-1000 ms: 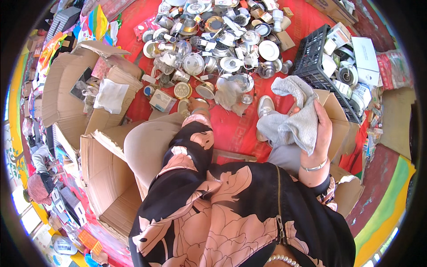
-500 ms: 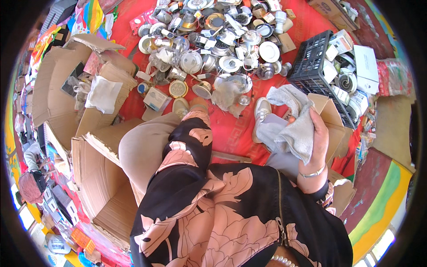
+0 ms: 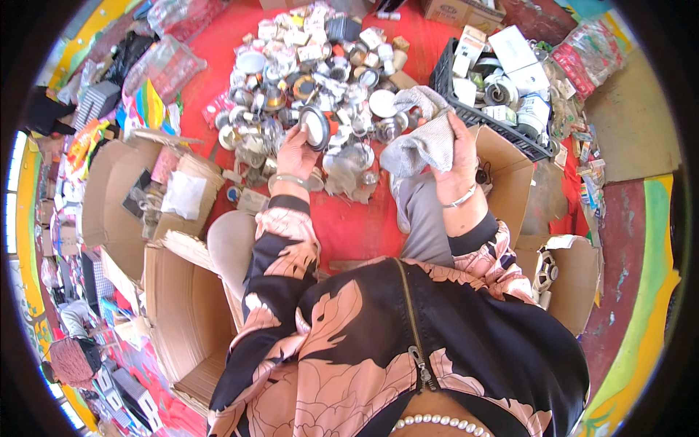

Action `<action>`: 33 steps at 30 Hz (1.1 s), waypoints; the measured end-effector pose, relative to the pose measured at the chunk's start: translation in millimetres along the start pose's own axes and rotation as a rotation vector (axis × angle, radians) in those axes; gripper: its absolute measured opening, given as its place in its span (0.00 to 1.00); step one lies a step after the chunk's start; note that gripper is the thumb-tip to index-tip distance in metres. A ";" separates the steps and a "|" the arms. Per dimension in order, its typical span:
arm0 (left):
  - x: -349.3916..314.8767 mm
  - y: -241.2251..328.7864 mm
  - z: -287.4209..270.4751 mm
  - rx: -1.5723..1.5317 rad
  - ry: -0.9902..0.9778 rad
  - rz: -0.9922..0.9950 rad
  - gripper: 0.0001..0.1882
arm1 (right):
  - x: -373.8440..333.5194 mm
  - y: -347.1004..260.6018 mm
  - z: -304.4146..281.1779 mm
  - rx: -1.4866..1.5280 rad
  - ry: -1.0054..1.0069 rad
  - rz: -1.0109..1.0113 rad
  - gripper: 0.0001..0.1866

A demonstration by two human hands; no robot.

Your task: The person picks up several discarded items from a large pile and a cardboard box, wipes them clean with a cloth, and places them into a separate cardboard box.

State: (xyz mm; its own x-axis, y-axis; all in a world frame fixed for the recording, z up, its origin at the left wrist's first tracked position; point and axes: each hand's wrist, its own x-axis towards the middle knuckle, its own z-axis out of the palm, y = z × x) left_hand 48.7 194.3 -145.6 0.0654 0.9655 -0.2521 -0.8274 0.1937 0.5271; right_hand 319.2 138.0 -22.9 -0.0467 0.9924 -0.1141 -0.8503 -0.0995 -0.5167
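My left hand [image 3: 295, 154] is closed on the edge of a round downlight [image 3: 315, 129] with a dark rim and a pale face, held up in front of the pile. In my right hand [image 3: 460, 154] is a grey cloth [image 3: 419, 138], gripped at its right side, with the rest hanging loosely to the left. The two hands are apart, and the cloth does not touch the downlight. Beyond them a large heap of mixed light fittings [image 3: 291, 84] lies on the red floor covering [image 3: 357, 229]. My fingertips on the cloth are partly hidden.
A black plastic crate [image 3: 440, 73] full of boxes and lamps stands at the right, with an open cardboard box [image 3: 510, 171] nearer me. Another box [image 3: 564, 269] with fittings sits by my right elbow. At the left are opened cardboard boxes [image 3: 175, 306] and a white sheet [image 3: 184, 194].
My left hand has come up from low by the pile and now holds a downlight. My right hand has moved forward and left with the cloth. The whole view has shifted.
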 end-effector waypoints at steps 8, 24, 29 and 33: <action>-37.9 88.7 112.7 -0.270 -0.300 -0.108 0.16 | 4.0 -4.9 68.6 -0.066 -0.193 -0.110 0.20; -39.1 87.9 140.2 -0.135 -0.305 0.020 0.27 | 44.4 66.6 153.1 -1.944 -0.623 -0.827 0.31; -36.3 78.4 136.1 0.023 -0.297 0.043 0.28 | 63.3 65.0 138.7 -1.583 -0.598 -0.857 0.30; -37.7 79.3 132.8 0.141 -0.385 0.021 0.27 | 66.1 56.8 133.5 -1.507 -0.631 -0.987 0.23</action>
State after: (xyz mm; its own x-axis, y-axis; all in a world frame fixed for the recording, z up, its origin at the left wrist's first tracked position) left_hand 54.8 196.4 13.5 0.2755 0.9589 0.0684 -0.7479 0.1691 0.6419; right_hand 197.8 207.7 53.4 -0.3523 0.5709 0.7416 0.3900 0.8099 -0.4382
